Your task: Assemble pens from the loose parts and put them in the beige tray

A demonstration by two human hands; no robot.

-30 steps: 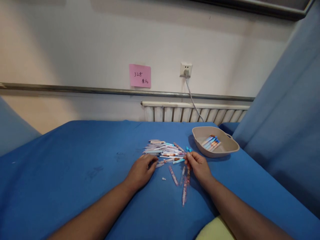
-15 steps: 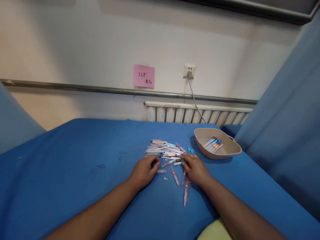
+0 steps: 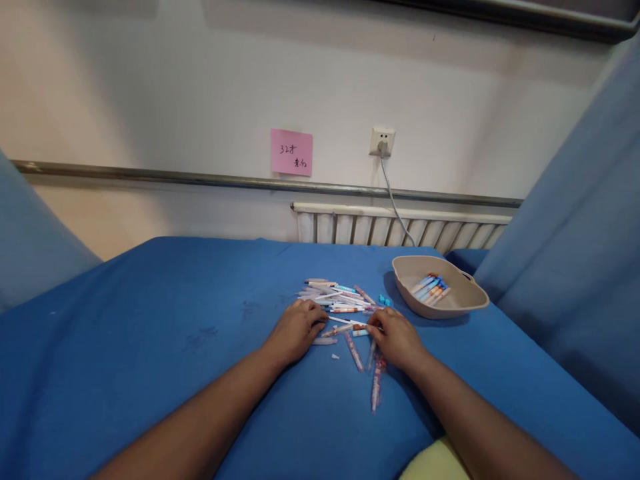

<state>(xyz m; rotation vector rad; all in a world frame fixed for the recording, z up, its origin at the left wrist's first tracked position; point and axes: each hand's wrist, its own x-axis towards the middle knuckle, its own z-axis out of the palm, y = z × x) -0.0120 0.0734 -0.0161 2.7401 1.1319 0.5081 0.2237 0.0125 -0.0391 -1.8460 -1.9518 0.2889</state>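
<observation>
A pile of pens and pen parts (image 3: 337, 295) lies on the blue cloth, in front of both hands. My left hand (image 3: 299, 328) is at the left edge of the pile, thumb and fingers pinched at the left end of a thin white stick (image 3: 345, 321). The right end of that stick meets the fingertips of my right hand (image 3: 395, 337), which are also closed. Just below it lie a pen with a brown part and a light-blue barrel (image 3: 360, 333) and a pinkish pen (image 3: 354, 352). A wrapped pink pen (image 3: 376, 390) lies nearer me.
A beige basket (image 3: 473, 303) with several blue and orange pens stands at the right. Small blue pieces (image 3: 385, 301) lie beside it. A small white tip (image 3: 335, 357) is on the cloth. Blue curtains hang at both sides; a white radiator (image 3: 360, 227) stands behind.
The thin white stick now spans between my two hands, below the pile. My left hand's fingers have closed toward its end. The view has shifted slightly.
</observation>
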